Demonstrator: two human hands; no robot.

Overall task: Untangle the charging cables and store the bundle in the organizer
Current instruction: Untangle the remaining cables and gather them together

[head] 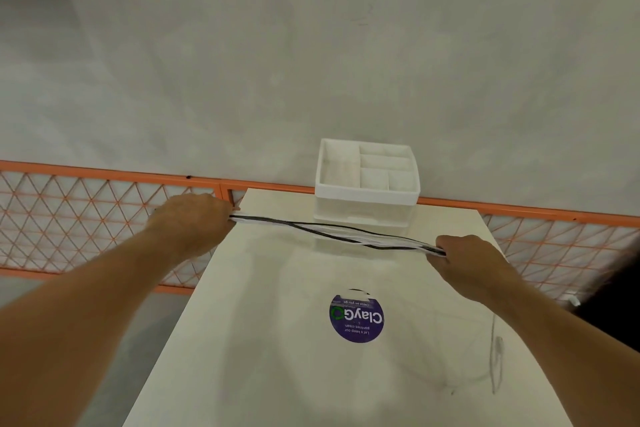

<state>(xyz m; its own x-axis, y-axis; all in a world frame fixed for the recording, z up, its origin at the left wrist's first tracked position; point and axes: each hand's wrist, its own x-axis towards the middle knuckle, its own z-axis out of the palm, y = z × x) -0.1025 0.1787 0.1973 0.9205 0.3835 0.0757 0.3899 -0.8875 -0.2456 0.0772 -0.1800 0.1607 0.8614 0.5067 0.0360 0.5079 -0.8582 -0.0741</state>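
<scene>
One end of the bundle of thin black and white charging cables point(339, 236) is gripped by the left hand point(194, 222), past the left edge of the white table point(242, 340). The bundle is stretched above the table, in front of the white plastic organizer box point(367, 195). The other end is gripped by the right hand point(474, 260). "ClayGo" is printed on a round purple sticker point(356, 317) lying nearer.

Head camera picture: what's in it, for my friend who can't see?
A left hand and right hand hold a bundle of black and white cables stretched between them above a white table. A white organizer with compartments stands at the far end; a round purple sticker lies nearer.
</scene>
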